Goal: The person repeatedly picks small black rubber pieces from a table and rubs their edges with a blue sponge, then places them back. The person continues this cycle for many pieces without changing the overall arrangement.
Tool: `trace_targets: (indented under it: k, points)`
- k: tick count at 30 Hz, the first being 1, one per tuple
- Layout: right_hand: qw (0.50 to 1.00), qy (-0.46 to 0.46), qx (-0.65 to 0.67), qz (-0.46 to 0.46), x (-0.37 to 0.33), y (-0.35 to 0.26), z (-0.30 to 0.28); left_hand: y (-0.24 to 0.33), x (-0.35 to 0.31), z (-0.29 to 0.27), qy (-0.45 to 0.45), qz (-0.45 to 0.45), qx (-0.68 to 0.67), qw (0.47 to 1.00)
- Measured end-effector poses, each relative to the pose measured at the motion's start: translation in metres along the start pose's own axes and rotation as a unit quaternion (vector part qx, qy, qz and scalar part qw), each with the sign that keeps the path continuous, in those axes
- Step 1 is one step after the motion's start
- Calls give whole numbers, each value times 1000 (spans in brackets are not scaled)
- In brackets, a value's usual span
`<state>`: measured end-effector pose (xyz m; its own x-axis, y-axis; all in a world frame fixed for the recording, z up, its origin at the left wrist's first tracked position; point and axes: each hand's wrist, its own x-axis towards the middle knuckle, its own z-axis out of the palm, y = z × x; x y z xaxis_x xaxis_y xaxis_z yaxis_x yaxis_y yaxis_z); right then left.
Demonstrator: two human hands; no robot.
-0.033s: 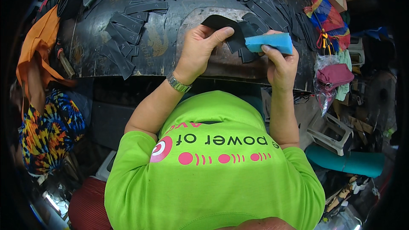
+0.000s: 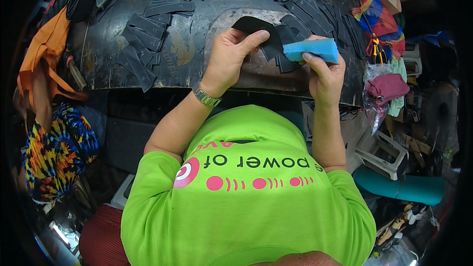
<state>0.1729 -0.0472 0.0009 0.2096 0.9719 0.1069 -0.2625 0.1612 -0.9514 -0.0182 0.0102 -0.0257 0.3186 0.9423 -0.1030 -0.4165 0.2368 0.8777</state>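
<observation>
My left hand [image 2: 231, 51] pinches a curved black leather strip [image 2: 251, 23] between thumb and fingers, above the table. In my right hand [image 2: 325, 71] is a light blue foam sponge [image 2: 310, 49], gripped by the thumb on its near side. The sponge's left end is close to the black pieces; I cannot tell whether it touches them. Below and between the hands, more black strips [image 2: 287, 64] lie on a worn brown board [image 2: 261, 76]. Flat black strips with pale marks [image 2: 148, 32] are spread in overlapping rows to the left, and others [image 2: 308, 12] lie on the far right.
The dark table [image 2: 187, 71] has a curved front edge near my body. At the left, another person's arm [image 2: 44, 96] reaches into an orange cloth bag [image 2: 47, 39]. A maroon pouch [image 2: 387, 88] and colourful cloth hang at the right edge, above a grey plastic stool [image 2: 382, 152].
The other person's arm and the orange bag have shifted slightly at the left. My hands, the strip and the sponge stay almost in the same place.
</observation>
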Motion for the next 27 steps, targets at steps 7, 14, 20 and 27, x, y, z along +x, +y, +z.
trace_targets:
  k: [7, 14, 20, 27]
  points:
    - [997, 60, 51, -10, 0, -1, 6, 2, -4, 6, -50, -16, -106, 993]
    - [997, 52, 56, -28, -3, 2, 9, 1, -6, 9, -45, -33, -89, 994]
    - [997, 39, 51, -47, -6, 6, 12, -2, -7, 8, -31, -65, -110, 991]
    - [993, 75, 59, -71, -11, 9, 24, -4, -10, 18, 12, -58, -177, 982]
